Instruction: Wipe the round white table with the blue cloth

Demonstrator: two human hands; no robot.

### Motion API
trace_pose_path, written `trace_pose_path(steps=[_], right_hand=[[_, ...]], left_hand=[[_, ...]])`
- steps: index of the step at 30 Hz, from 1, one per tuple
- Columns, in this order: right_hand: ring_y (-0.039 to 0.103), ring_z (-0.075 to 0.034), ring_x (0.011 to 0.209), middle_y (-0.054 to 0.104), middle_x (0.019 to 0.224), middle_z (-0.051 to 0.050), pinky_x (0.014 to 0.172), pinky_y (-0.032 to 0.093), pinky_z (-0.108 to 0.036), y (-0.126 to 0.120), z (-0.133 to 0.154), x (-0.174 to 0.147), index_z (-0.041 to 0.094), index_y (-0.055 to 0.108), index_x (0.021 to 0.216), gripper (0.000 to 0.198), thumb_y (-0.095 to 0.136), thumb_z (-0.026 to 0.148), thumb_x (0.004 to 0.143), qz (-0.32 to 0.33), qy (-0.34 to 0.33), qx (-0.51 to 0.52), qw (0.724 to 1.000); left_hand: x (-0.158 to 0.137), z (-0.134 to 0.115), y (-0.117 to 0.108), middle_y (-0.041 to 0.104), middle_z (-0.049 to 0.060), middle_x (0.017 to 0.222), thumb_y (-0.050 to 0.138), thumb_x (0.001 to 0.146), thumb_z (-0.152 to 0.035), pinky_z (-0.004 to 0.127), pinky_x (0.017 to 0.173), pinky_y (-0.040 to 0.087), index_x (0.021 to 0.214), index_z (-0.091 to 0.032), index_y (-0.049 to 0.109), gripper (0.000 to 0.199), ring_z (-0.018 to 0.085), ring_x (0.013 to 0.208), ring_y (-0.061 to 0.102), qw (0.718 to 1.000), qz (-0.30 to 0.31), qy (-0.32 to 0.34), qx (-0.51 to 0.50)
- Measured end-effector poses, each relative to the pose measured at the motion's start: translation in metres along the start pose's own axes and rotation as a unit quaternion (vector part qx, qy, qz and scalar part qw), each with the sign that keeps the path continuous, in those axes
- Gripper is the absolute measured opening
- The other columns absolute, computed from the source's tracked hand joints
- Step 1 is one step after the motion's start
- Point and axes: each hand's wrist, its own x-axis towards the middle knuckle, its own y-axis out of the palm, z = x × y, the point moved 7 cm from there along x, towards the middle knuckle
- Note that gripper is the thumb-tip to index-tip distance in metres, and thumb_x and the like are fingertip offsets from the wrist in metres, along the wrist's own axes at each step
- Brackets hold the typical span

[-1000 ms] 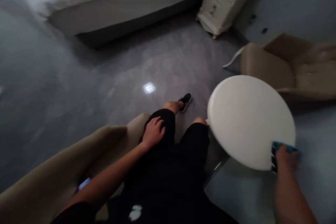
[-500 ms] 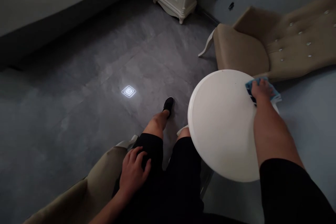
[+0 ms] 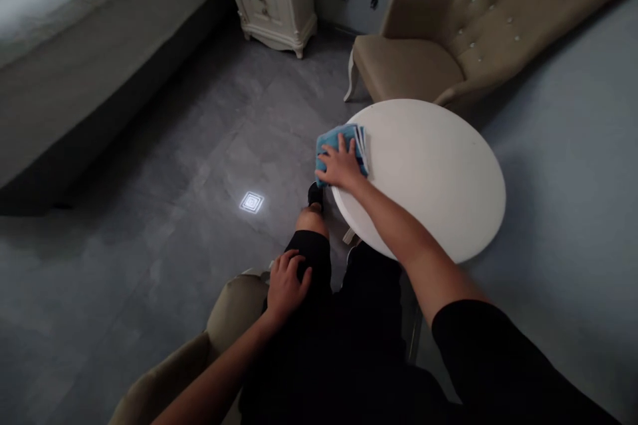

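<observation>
Pressing blue-and-white cloth [image 3: 327,139] over round white counter [image 3: 432,159] rim with right grip [image 3: 341,167] spread wide, likely for even contact.

The short sleeve [image 3: 478,339], shorts [image 3: 315,254] and shoe [image 3: 315,194] look black.

We see a bedroom, in a home or a hotel — which, we cannot tell. We recognise it by the white-covered bed [image 3: 109,40], the ornate white nightstand [image 3: 272,3] near it, and the buttoned tan armchair [image 3: 478,33] beyond the round white table's [image 3: 428,166] far edge.
</observation>
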Motion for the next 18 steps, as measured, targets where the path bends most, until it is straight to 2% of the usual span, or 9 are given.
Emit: trace_pose_path(steps=[3,5,7,10,13,15,18], right_hand=[[0.012,-0.048,0.182,0.033,0.195,0.011,0.145,0.011,-0.082,0.015,0.03,-0.101,0.033,0.06,0.173,0.061,0.058,0.055,0.116,-0.013,-0.022,-0.01,1.0],[0.01,-0.043,0.185,0.024,0.196,0.02,0.148,0.013,-0.078,0.029,0.03,-0.172,0.043,0.053,0.178,0.065,0.054,0.057,0.115,-0.01,-0.021,-0.012,1.0],[0.008,-0.041,0.186,0.02,0.195,0.026,0.15,0.014,-0.077,0.044,0.015,-0.239,0.05,0.046,0.181,0.068,0.052,0.059,0.114,-0.009,-0.002,0.002,1.0],[0.012,-0.046,0.185,0.025,0.195,0.019,0.149,0.014,-0.081,0.06,-0.03,-0.323,0.047,0.044,0.184,0.075,0.049,0.068,0.113,-0.033,0.07,0.03,0.997],[0.017,-0.05,0.184,0.034,0.194,0.009,0.146,0.018,-0.084,0.066,-0.089,-0.383,0.047,0.046,0.185,0.077,0.043,0.076,0.113,-0.076,0.18,0.044,0.98],[0.018,-0.052,0.183,0.036,0.194,0.003,0.143,0.018,-0.087,0.066,-0.125,-0.408,0.043,0.048,0.184,0.076,0.042,0.073,0.115,-0.1,0.247,0.051,0.962],[0.015,-0.058,0.181,0.032,0.196,-0.007,0.138,0.016,-0.092,0.065,-0.17,-0.425,0.032,0.049,0.185,0.076,0.045,0.065,0.116,-0.113,0.334,0.058,0.934]], left_hand=[[-0.007,0.002,0.002,0.078,0.017,0.134,0.063,0.103,-0.046,0.069,0.119,0.058,0.121,-0.029,0.072,0.026,0.042,0.131,0.072,0.998,-0.02,-0.023,-0.048],[-0.008,0.006,0.005,0.078,0.017,0.127,0.061,0.101,-0.049,0.068,0.116,0.061,0.122,-0.028,0.069,0.031,0.041,0.125,0.075,0.995,-0.038,-0.052,-0.079],[-0.001,0.004,0.008,0.076,0.017,0.125,0.062,0.099,-0.052,0.067,0.113,0.062,0.122,-0.027,0.068,0.034,0.041,0.123,0.075,0.992,-0.055,-0.068,-0.095],[0.028,-0.019,0.011,0.073,0.017,0.13,0.065,0.097,-0.051,0.065,0.114,0.061,0.124,-0.027,0.066,0.036,0.04,0.129,0.072,0.991,-0.07,-0.055,-0.103],[0.08,-0.06,0.012,0.071,0.017,0.133,0.067,0.097,-0.043,0.06,0.116,0.06,0.128,-0.026,0.064,0.036,0.037,0.132,0.07,0.99,-0.07,-0.029,-0.123],[0.123,-0.095,0.012,0.068,0.018,0.139,0.067,0.097,-0.037,0.056,0.116,0.06,0.132,-0.024,0.063,0.038,0.035,0.131,0.07,0.99,-0.062,-0.007,-0.128],[0.191,-0.145,0.012,0.065,0.02,0.148,0.066,0.1,-0.033,0.056,0.123,0.055,0.141,-0.021,0.059,0.043,0.034,0.136,0.067,0.994,-0.055,0.015,-0.089]])
